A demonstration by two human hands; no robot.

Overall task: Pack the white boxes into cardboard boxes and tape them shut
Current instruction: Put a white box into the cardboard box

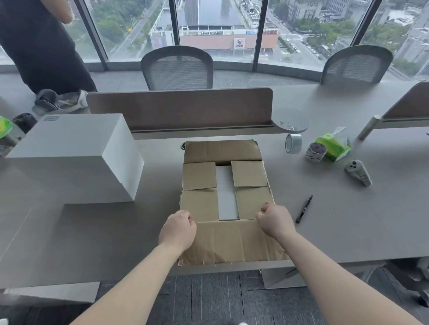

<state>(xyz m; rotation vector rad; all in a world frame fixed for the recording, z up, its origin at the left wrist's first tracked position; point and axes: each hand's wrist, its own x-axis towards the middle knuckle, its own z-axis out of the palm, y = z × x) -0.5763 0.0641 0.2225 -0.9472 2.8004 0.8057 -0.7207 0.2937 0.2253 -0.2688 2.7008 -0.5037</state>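
Note:
A cardboard box [201,204] lies on the grey table in front of me. Its two side flaps are folded inward, and a strip of a white box [226,193] shows in the gap between them. The far flap stands open and the near flap [231,242] hangs out toward me over the table edge. My left hand [178,230] grips the near flap at its left end by the fold, fingers curled. At the right end my right hand [275,222] grips it the same way. A larger white box [69,152] stands on the table to the left.
Right of the box lie a black marker [304,209], a clear tape roll [293,143], a patterned tape roll [315,152], a green tissue pack [334,146] and a grey controller [358,173]. A brown divider [180,107] runs behind. A person [41,42] stands at far left.

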